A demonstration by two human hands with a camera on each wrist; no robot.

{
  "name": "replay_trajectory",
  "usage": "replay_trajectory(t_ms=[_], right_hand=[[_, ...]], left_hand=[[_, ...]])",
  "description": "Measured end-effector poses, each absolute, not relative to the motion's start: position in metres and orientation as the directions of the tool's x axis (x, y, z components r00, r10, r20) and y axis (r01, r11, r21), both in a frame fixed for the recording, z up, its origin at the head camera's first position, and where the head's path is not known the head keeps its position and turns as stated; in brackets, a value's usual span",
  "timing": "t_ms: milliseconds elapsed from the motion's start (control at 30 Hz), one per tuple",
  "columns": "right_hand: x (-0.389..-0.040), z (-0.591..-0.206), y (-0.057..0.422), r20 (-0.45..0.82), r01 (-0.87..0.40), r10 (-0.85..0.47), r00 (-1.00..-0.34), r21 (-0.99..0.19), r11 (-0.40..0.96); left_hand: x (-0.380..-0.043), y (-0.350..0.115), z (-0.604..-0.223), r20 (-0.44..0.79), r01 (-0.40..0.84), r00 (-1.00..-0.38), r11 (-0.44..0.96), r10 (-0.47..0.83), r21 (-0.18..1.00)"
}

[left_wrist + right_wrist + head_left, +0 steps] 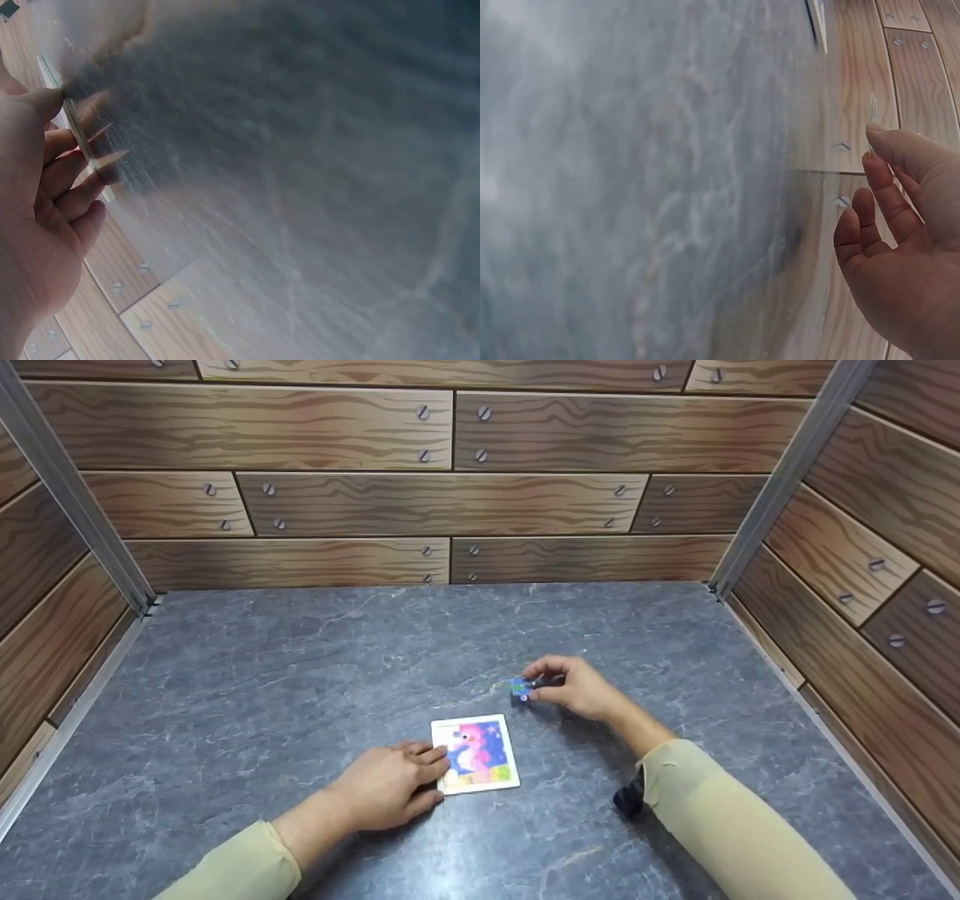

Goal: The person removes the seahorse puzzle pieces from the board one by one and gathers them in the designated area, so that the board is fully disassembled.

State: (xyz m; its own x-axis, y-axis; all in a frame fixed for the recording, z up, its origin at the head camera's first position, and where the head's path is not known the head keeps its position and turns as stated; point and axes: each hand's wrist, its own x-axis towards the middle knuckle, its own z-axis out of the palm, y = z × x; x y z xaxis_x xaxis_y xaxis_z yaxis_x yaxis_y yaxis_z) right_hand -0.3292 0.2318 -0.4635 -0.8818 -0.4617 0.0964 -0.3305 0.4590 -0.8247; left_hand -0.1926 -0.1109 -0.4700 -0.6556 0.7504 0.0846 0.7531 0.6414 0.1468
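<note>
A square jigsaw puzzle board [491, 742] with a white rim lies on the tabletop, showing a pink creature on a blue ground. My left hand [386, 786] rests at its left side, fingertips on the rim and thumb by the lower left corner. In the left wrist view the board's thin edge [84, 142] runs along the fingertips of that hand [45, 180]. Beyond the board's upper right corner, my right hand [574, 688] pinches a small blue and green puzzle piece [519, 687] between thumb and fingers. The right wrist view shows the piece [873, 107] edge-on above the thumb.
The grey marbled tabletop [300, 660] spreads around both hands. Wood-patterned walls [360, 506] stand at the back and both sides, with metal posts [780, 487] in the corners. A black strap device [630, 799] sits at the right wrist.
</note>
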Motion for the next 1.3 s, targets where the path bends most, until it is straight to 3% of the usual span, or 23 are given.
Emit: replay_trajectory(t_ms=[1300], right_hand=[[-0.334, -0.476, 0.225, 0.076, -0.345, -0.491, -0.868, -0.803, 0.486]], left_hand=[[-0.193, -0.112, -0.470, 0.062, 0.751, -0.655, 0.641, 0.753, 0.156]])
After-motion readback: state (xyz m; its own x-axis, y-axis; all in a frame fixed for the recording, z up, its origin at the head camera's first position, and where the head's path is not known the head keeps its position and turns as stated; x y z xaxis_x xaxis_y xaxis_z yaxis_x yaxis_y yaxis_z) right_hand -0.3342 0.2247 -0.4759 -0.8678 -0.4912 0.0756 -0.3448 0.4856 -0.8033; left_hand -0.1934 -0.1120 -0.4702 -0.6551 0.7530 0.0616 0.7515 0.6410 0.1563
